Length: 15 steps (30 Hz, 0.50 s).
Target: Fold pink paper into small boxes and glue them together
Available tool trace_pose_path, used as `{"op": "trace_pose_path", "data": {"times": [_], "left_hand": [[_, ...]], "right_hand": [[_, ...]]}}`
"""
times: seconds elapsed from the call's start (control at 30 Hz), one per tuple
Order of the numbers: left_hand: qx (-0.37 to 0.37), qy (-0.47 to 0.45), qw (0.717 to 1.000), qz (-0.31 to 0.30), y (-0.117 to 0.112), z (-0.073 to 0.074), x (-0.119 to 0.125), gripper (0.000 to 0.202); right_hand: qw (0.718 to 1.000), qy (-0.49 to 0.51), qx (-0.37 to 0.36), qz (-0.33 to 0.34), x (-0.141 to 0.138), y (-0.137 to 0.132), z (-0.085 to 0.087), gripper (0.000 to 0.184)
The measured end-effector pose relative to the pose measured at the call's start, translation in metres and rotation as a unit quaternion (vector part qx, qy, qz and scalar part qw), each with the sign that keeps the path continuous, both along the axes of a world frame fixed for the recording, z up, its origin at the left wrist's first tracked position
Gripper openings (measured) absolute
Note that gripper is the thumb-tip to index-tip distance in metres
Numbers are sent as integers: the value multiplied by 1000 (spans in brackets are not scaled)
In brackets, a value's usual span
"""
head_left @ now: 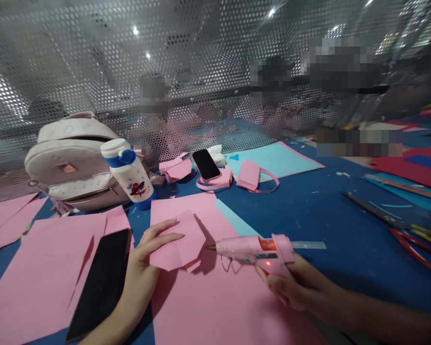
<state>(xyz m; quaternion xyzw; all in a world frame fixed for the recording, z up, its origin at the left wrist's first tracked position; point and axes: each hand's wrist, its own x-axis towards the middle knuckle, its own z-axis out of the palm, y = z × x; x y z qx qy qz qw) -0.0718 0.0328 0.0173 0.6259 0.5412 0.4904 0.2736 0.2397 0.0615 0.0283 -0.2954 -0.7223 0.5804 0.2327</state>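
Note:
My left hand [154, 249] grips a folded pink paper piece [181, 242], its fingers lying over the top face and the thumb hidden. In my right hand [290, 282] is a pink glue gun [255, 251], held by its handle with a clear glue stick [309, 245] poking out the back. A small orange-red light glows on its side. The nozzle points left, at or very near the right edge of the folded paper; whether they touch I cannot tell. Beneath both lies a large pink sheet [215, 306], with a light blue sheet [237, 218] partly under it.
A black phone [100, 282] rests on pink sheets [46, 268] at left. Behind stand a white backpack [72, 163] and a bottle [131, 177]. Small pink paper bags [249, 176] and another phone [206, 164] lie farther back. Red-handled scissors [409, 244] are at right.

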Motion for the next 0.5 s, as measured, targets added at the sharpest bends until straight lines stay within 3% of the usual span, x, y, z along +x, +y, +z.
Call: {"op": "trace_pose_path", "data": {"times": [0.17, 0.5], "left_hand": [[0, 2, 1000, 0, 0, 0, 1, 53], [-2, 6, 1000, -9, -1, 2, -2, 63]], "right_hand": [[1000, -9, -15, -22, 0, -2, 3, 52], [998, -52, -27, 21, 8, 1, 0, 54]]}}
